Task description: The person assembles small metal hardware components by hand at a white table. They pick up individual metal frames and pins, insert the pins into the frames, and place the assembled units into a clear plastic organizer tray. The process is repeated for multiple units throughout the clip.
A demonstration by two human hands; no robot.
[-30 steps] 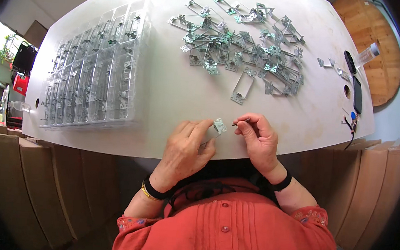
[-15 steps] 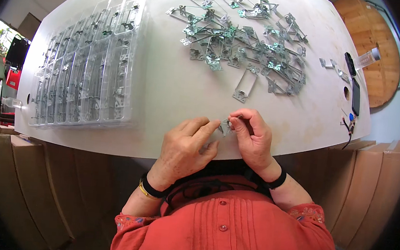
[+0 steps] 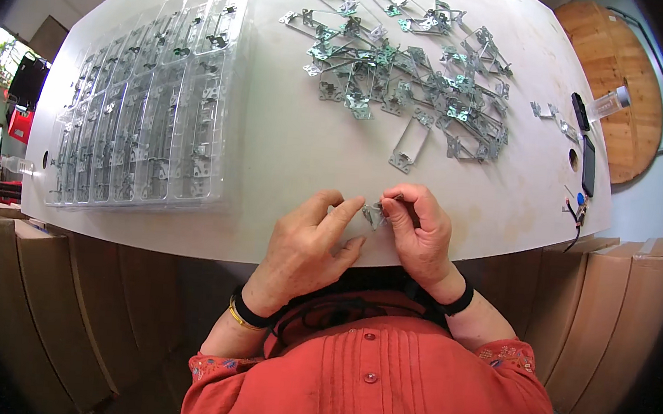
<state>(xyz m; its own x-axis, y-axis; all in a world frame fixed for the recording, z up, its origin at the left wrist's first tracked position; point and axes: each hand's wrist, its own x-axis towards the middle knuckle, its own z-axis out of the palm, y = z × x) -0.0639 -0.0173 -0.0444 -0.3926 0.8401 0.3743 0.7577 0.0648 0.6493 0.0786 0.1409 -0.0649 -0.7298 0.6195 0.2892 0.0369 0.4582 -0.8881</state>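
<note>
At the table's near edge, my right hand (image 3: 423, 234) pinches a small metal bracket (image 3: 373, 214) between thumb and forefinger. Much of that part is hidden behind the fingers. My left hand (image 3: 307, 240) is open beside it, thumb and forefinger apart, with the forefinger's tip at the bracket's left side; I cannot tell if it touches. Beyond the hands lies a loose metal bracket frame (image 3: 400, 162), two plates joined by thin rods. It lies at the near side of a tangled heap of similar metal brackets (image 3: 359, 104).
On the left stands a clear plastic tray (image 3: 231, 133) whose long compartments hold metal brackets. Along the right edge are a black phone-like slab (image 3: 589, 165), a smaller black object (image 3: 580, 110), a clear bottle (image 3: 609, 103) and wires (image 3: 578, 211). Cardboard boxes (image 3: 599, 321) stand below.
My left thumb and forefinger have spread slightly farther apart. The right hand keeps its pinch on the bracket almost in place. The whole view has shifted a little.
</note>
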